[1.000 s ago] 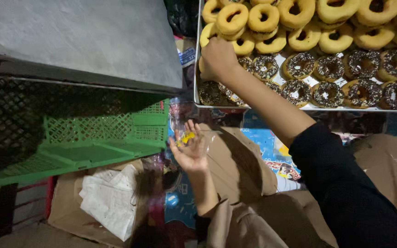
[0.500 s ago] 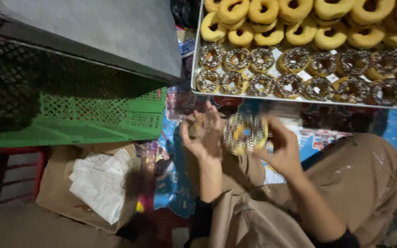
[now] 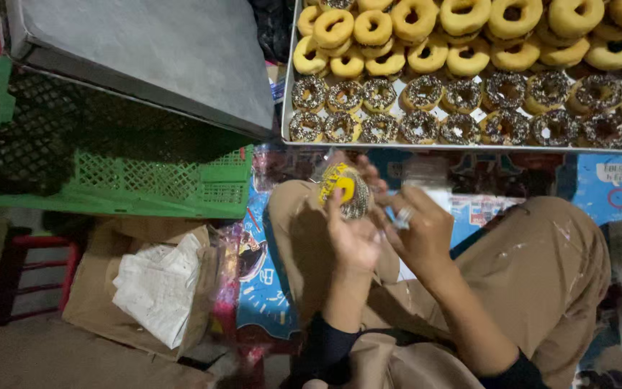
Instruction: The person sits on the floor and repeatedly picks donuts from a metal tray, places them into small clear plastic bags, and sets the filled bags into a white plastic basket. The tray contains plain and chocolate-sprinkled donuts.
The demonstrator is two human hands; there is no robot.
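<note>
A chocolate-sprinkled doughnut in a clear plastic wrapper with a yellow label (image 3: 345, 191) sits upright in the left hand (image 3: 354, 241), held above the person's lap, just below the near edge of the metal tray (image 3: 287, 108). The left fingers (image 3: 335, 209) are curled around its lower side and clamped on it, thumb behind. The right hand (image 3: 420, 234) is just beside it, its fingers pinched together on the loose clear edge of the wrapper; motion blur hides exactly how they grip. Judging by this, the doughnut is already inside its wrapper and the closing of the open end looks unfinished. The tray holds two rows of sprinkled doughnuts (image 3: 440, 108) nearest the person and a heap of plain glazed doughnuts (image 3: 462, 32) behind them, all unwrapped, so most of the batch appears left to do. No wrapped pile shows in view. To the left stands a green plastic crate (image 3: 145, 184), partly covered by a grey board (image 3: 145, 57). Below it lies a brown cardboard piece (image 3: 102, 288) with crumpled white paper (image 3: 156, 284) on it, on a colourful printed mat (image 3: 268, 288).
</note>
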